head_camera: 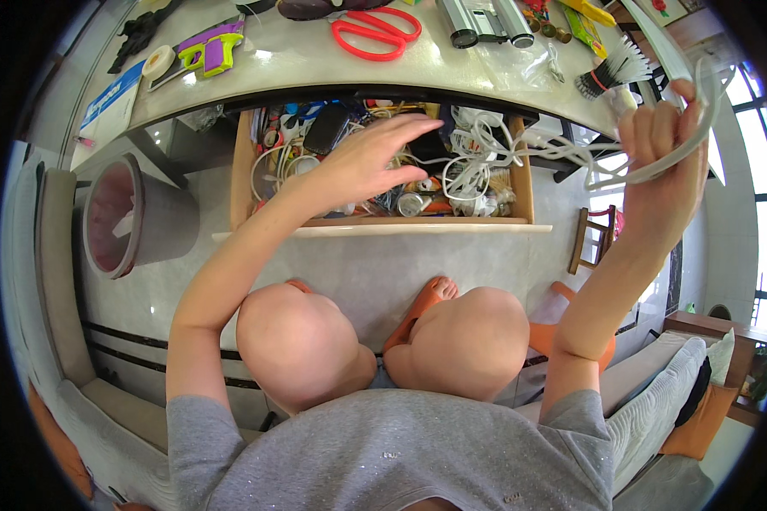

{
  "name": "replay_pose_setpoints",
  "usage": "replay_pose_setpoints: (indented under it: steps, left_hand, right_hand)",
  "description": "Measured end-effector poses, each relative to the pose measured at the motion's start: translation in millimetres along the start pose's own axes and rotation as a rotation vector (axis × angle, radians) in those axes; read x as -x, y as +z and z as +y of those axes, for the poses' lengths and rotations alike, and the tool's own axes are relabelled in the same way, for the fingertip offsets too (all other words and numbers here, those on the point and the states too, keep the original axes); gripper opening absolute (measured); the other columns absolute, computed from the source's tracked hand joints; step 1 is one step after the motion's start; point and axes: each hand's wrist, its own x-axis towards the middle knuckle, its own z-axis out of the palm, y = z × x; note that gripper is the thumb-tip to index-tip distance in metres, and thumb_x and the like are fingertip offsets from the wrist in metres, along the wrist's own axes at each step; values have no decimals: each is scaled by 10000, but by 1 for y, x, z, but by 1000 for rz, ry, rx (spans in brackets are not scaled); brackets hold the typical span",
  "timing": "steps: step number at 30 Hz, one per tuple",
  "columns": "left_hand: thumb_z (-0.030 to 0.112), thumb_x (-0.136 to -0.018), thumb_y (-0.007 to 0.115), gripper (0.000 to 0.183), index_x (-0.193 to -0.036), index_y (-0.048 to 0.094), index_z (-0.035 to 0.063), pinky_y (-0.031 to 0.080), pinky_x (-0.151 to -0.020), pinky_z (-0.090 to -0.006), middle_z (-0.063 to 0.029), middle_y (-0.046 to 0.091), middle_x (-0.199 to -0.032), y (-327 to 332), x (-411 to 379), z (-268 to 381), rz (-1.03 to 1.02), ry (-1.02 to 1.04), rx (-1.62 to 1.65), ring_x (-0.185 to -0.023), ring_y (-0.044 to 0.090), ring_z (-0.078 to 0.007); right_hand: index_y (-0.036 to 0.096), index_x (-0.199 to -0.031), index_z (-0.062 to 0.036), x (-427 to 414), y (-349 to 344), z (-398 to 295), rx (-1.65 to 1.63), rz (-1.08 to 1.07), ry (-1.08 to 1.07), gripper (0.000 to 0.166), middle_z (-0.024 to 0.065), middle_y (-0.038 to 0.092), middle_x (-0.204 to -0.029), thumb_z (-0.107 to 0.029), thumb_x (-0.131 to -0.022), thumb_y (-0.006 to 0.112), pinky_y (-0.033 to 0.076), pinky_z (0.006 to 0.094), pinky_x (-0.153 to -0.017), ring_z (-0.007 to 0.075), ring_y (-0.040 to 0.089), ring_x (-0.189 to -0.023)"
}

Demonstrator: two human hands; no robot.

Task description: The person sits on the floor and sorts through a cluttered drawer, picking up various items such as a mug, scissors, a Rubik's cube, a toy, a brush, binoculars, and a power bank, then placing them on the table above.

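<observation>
My right hand (661, 147) is raised at the right, closed around a bundle of white cables (569, 150) that stretches left into an open wooden drawer (383, 230). More of the white cable lies coiled in the drawer's right half. Above the middle of the drawer is my left hand (377, 156), fingers spread and holding nothing. Under and around it lie a black case (326, 128), a small glass jar (411, 204) and many small items.
On the table (294, 70) above the drawer lie red-handled scissors (376, 33), a purple and green toy gun (212, 48), a grey metal device (486, 22) and a bristle brush (613, 69). A grey bin (166, 211) stands at left, a small wooden stool (591, 239) at right.
</observation>
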Motion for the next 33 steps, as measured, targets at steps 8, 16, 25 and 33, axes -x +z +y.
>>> replay_pose_setpoints:
  steps: [8,16,25,33]
  left_hand:
    - [171,-848,714,704,-1488,425,117,428,-1085,-407,-182,544,-1407,47,-27,-53,-192,-6,72,-1287,533,-335]
    - [-8,-843,537,714,-1527,368,108,336,-1166,-380,-99,474,-1495,38,-44,-18,-185,2,763,-1407,421,-216]
    - [141,-979,607,186,-984,722,-6,526,-832,-279,-62,727,-1021,17,-51,13,125,-71,404,-920,654,-100]
    - [198,-1019,574,227,-1088,717,36,499,-911,-291,-67,741,-1061,-44,-32,32,423,103,710,-992,658,-113]
  right_hand:
    - [513,-1210,52,-51,5,-30,-68,-72,-186,279,-5,288,-673,-158,-1063,401,334,268,-658,106,305,-639]
    - [422,-714,-99,-73,17,-45,78,37,-306,312,41,331,-677,-114,-1024,385,385,289,-683,135,368,-643]
    - [547,-975,-13,-70,23,-34,77,170,-269,246,79,520,-795,-169,-1041,369,468,353,-892,181,575,-819]
    - [595,-1212,10,-30,-9,-13,170,51,4,347,99,660,-955,-252,-1036,450,461,380,-999,232,648,-986]
